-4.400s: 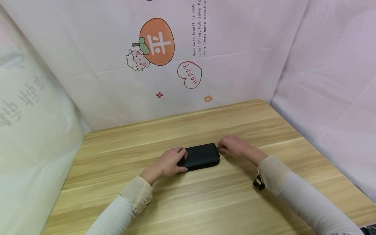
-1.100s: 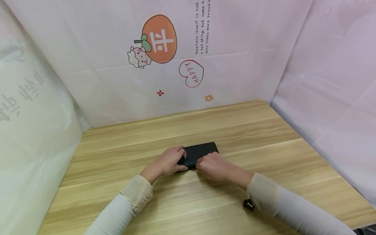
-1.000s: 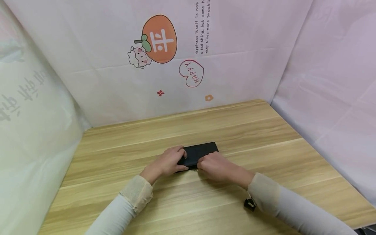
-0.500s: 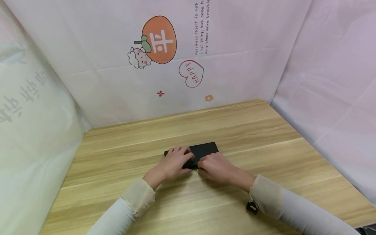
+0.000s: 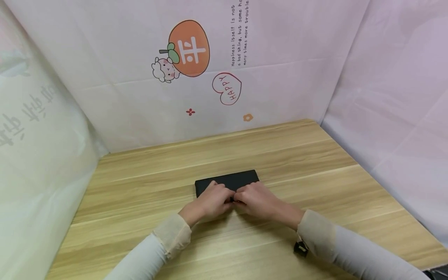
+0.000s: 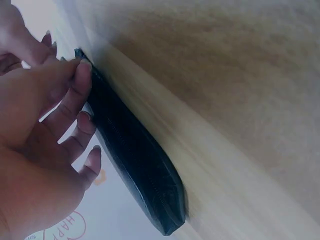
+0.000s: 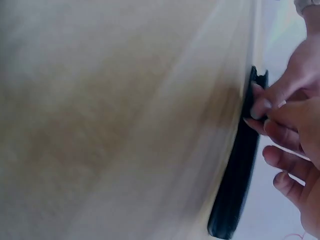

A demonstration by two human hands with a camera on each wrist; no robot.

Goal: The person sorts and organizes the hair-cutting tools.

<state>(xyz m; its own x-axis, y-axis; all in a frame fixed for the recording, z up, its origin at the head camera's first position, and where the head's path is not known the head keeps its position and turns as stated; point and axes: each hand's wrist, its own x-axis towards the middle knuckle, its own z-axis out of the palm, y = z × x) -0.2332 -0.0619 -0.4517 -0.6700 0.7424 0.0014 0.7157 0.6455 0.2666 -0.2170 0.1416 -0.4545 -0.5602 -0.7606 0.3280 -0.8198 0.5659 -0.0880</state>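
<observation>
A long black zip case [image 5: 238,179] lies flat on the wooden table, its front edge towards me. My left hand [image 5: 212,200] and right hand [image 5: 257,200] meet at the middle of that edge, fingertips close together. In the left wrist view, the left thumb and index finger pinch at the edge of the case [image 6: 135,155], while the other fingers stay loosely bent. Seen from the right wrist, the right thumb and index finger pinch at the same side of the case [image 7: 237,170]. The fingers cover whatever small part they hold there, perhaps the zip pull.
The pale wooden table [image 5: 147,175] carries the case. Printed white sheets [image 5: 140,112] rise behind it and along both sides. A small black box [image 5: 301,248] hangs by my right cuff.
My right hand moved from the case's right end to the middle of its front edge. My left hand left the case's left part and slid right to meet it.
</observation>
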